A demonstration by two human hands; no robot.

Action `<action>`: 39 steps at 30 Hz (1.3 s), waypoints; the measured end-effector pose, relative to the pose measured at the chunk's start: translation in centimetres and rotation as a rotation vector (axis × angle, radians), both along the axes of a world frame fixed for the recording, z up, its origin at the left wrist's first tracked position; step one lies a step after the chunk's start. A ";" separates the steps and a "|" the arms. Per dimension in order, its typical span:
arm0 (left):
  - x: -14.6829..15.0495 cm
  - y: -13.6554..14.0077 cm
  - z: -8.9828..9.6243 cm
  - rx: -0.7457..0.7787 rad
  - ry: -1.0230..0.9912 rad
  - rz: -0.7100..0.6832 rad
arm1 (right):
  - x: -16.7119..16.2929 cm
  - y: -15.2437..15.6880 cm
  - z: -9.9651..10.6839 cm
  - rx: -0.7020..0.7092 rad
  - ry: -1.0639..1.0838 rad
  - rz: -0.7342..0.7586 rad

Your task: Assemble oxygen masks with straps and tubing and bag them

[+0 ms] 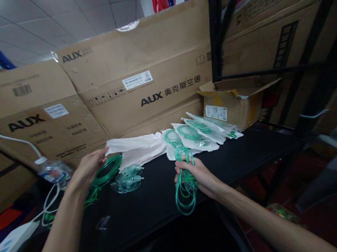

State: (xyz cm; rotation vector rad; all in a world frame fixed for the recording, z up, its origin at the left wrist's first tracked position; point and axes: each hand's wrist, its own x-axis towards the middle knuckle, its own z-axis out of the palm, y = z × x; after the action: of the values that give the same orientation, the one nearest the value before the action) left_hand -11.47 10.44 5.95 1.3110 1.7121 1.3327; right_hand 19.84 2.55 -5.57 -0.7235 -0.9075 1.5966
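Your right hand [197, 173] has its grip closed around a bundle of green tubing [186, 204], held up above the near edge of the counter [150, 209]; the fingers wrap the middle, probably so that the loops stay gathered, with some standing above your fist and a longer loop hanging below it. Something clear is bunched in with the tubing, though your fingers cover so much that its shape is hard to make out. Your left hand [92, 165] has a narrow grip, thumb and fingers pinching the left end of a white pouch [132, 143], whose far side leans toward the large cartons [120, 68]. That end is raised clear of the pouches lying beneath, which likely serves to part it from them (whether you have one layer or two there, the view does not settle). Just right of the white pouches, several filled pouches [195, 134] overlap in a slanting row, green tubing showing through their clear faces; laid like that, they take up little room and leave the near side free for your arms. Beyond them, at the far right, stands an open cardboard box [235, 109]. Between your hands lie clear masks [127, 179], and beside your left wrist a green coil [108, 171], both seemingly placed within short reach.
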 end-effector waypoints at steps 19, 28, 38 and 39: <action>12.2 -18.6 -10.7 -0.157 0.395 -0.856 | 4.9 -9.2 -0.1 -0.179 -0.215 0.115; 10.9 -15.8 -11.1 0.298 0.966 -0.617 | 4.8 -10.0 -0.4 -0.201 -0.352 0.203; 10.1 -14.9 -10.5 0.295 0.917 -0.697 | 4.7 -10.0 -1.4 -0.186 -0.459 0.386; 10.1 -14.9 -10.5 0.291 0.908 -0.692 | 4.6 -9.9 -1.3 -0.167 -0.470 0.408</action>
State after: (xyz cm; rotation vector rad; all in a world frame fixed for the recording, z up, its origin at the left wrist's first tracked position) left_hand -1.33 -4.42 -4.50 2.6405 1.3068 0.5927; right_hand 24.46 -7.34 -6.87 -1.1140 -1.3364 1.9135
